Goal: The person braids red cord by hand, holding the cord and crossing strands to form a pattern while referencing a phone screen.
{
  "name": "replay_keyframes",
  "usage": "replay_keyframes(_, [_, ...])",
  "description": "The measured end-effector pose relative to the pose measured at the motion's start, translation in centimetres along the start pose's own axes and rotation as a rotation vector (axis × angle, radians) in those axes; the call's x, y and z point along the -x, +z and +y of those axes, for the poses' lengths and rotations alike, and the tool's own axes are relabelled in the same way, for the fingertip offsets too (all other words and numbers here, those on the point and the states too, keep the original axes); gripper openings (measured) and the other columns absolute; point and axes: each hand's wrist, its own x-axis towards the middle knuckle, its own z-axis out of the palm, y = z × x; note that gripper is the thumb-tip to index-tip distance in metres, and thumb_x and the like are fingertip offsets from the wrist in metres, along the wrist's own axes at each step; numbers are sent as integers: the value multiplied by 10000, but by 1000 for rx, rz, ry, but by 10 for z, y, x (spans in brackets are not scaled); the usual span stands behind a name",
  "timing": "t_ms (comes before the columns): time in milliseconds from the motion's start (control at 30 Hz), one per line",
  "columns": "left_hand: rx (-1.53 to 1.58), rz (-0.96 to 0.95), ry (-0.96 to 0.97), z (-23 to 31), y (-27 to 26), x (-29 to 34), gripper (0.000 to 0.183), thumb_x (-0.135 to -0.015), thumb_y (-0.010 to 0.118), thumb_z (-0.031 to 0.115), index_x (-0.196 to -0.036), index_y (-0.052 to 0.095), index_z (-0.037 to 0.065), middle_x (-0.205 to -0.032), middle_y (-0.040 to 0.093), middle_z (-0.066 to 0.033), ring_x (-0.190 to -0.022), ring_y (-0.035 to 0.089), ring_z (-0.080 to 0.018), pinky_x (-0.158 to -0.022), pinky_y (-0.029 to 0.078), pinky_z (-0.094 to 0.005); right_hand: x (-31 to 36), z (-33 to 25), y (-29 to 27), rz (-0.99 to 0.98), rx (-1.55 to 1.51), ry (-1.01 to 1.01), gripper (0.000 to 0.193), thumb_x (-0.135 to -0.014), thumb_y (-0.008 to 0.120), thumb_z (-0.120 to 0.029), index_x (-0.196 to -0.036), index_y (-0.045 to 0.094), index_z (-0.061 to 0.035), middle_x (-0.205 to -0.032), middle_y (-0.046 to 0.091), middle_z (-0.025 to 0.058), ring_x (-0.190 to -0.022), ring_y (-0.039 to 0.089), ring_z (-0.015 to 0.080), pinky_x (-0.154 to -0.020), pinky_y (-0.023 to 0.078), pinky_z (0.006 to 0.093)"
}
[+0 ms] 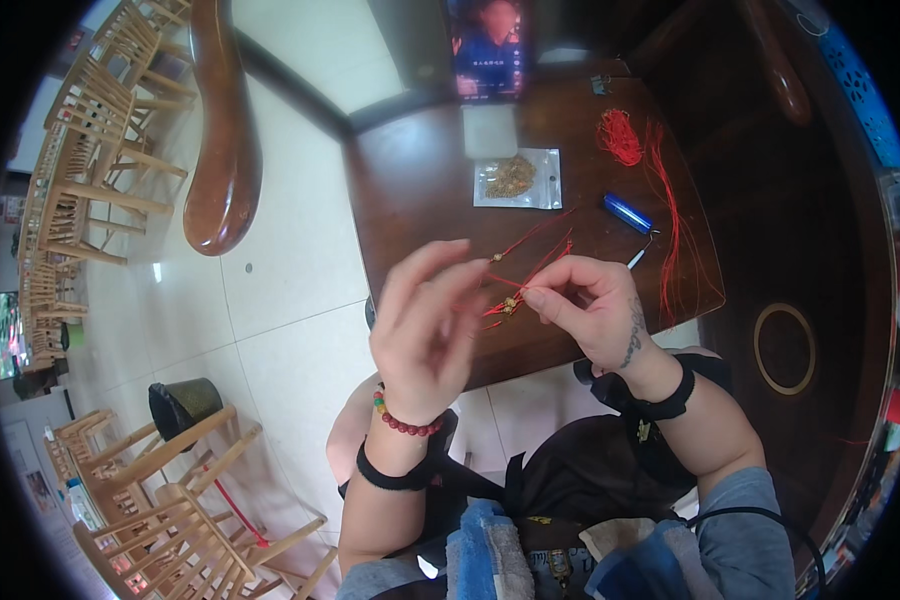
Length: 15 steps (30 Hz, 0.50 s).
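Note:
My right hand (598,305) pinches a thin red cord (510,282) between thumb and forefinger above the near part of the dark wooden table (420,200). My left hand (422,325) is raised at the cord's left end, fingers apart and slightly curled, some of them blurred; I see no firm grip on the cord. Below the fingers lie red cords with a gold bead cluster (510,305). A smaller gold bead (497,258) sits on another red cord beyond them.
A clear bag (545,192) of gold beads lies past my hands, before a whitish box (490,132) and a lit phone (487,60). To the right are a blue cylinder (627,213), a white-tipped tool (637,258), bundled red cord (620,140) and loose red strands (672,225).

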Motion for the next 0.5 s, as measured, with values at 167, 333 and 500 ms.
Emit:
replay_keyframes(167, [-197,-120,287,-12,8,2,300,-728,665,-113,-989,702,30,-970,653,-115,-688,626,-177,-567,490,-258,0,-4,2,-28,69,-5,75,-857,673,-68,-893,682,-3,-754,658,-9,-675,567,28,-616,461,196])
replay_keyframes(333, [-182,-209,15,-8,5,8,214,-745,683,-82,-926,704,30,-854,654,-89,-714,646,-211,-602,509,-283,-1,-3,3,-4,193,-76,54,-832,678,-44,-861,689,0,-768,681,38,-685,612,63,-621,487,220])
replay_keyframes(500, [-181,-301,9,-15,7,11,183,-765,675,-32,-930,685,45,-844,631,-88,-704,637,-250,-600,509,-317,-3,0,1,-18,355,-204,66,-814,681,-36,-870,688,-2,-755,680,78,-670,644,116,-612,505,241])
